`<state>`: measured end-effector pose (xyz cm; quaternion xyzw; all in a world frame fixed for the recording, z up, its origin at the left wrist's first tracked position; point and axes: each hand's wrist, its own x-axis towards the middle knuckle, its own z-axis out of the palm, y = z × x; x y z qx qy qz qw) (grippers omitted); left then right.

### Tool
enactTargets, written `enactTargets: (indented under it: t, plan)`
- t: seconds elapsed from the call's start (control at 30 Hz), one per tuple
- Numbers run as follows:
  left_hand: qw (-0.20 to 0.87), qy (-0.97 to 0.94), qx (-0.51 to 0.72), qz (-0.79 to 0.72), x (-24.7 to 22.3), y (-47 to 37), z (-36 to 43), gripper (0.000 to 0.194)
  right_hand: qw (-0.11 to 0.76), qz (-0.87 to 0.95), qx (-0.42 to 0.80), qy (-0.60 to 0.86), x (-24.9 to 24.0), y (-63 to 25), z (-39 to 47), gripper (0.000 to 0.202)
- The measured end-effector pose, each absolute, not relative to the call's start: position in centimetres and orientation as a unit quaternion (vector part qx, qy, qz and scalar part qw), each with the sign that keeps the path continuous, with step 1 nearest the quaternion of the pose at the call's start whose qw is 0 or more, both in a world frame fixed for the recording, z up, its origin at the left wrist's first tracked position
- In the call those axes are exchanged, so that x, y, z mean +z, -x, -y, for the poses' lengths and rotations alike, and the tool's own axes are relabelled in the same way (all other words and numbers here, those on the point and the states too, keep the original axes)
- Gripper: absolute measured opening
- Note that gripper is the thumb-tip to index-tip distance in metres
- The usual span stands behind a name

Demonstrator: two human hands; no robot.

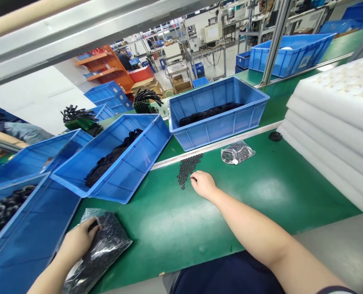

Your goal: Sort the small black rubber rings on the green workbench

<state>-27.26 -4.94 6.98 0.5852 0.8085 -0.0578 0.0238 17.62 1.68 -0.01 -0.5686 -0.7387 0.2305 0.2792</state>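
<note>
At the lower left, my left hand [79, 241] is at the mouth of a clear plastic bag [108, 241] full of black parts. Its thumb and fingers close around something dark that I cannot make out. My right hand [204, 184] reaches to the middle of the green table, fingers curled together in a pinch. Whatever it holds is mostly hidden, with only a dark spot showing at the fingertips. Beside those fingertips, many small black rings [187, 166] lie flat in a close, rowed patch. A smaller clear bag of small dark parts [238, 152] lies farther right.
Blue bins with black parts stand behind [218, 126] and at left [144, 151], with another bin [31, 228] nearest me. White foam sheets [331, 134] are stacked at right, a black disc [275, 136] beside them. A pale strip [160, 163] runs along the green table [181, 232].
</note>
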Motion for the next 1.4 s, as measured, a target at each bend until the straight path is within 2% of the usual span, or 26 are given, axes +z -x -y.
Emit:
enactTargets:
  t: [0.13,0.23,0.37,0.5,0.63,0.77,0.9,1.03,1.13,1.23,1.4]
  plan:
    - [-0.026,-0.591,-0.12,-0.797,7.2,25.6,5.6,0.036,0.287,0.737,0.231,0.567,-0.1,-17.7,-1.6,0.02]
    - [-0.009,-0.58,-0.123,-0.805,7.4,25.2,5.5,0.035,0.297,0.738,0.226,0.562,-0.3,-17.7,-1.6,0.019]
    - [0.04,-0.575,-0.03,-0.817,7.6,26.0,5.5,0.03,0.306,0.742,0.217,0.555,-0.7,-17.7,-1.7,0.019]
    - [0.037,-0.545,0.064,-0.835,8.1,26.9,6.0,0.038,0.307,0.741,0.218,0.556,-0.9,-17.7,-1.8,0.02]
    - [-0.001,-0.533,0.106,-0.839,8.1,26.8,6.3,0.044,0.309,0.738,0.218,0.558,-1.0,-17.7,-1.8,0.02]
    - [0.006,-0.531,0.132,-0.837,7.4,26.2,6.2,0.04,0.311,0.741,0.219,0.554,-1.1,-17.8,-1.7,0.02]
    - [0.099,-0.486,0.2,-0.845,6.6,25.8,6.3,0.036,0.329,0.734,0.229,0.548,-1.1,-18.0,-1.8,0.02]
    - [0.197,-0.376,0.391,-0.816,6.5,25.8,6.5,0.039,0.337,0.7,0.295,0.556,-0.7,-18.4,-2.9,0.017]
    - [0.192,-0.334,0.485,-0.785,6.7,25.9,6.5,0.039,0.315,0.674,0.358,0.564,-0.3,-19.1,-4.0,0.014]
    - [0.173,-0.308,0.552,-0.756,7.2,25.8,6.2,0.042,0.282,0.699,0.361,0.549,0.0,-20.8,-4.5,0.012]
    - [0.144,-0.304,0.566,-0.752,7.6,23.3,5.5,0.042,0.299,0.697,0.32,0.568,-0.2,-24.1,-3.7,0.014]
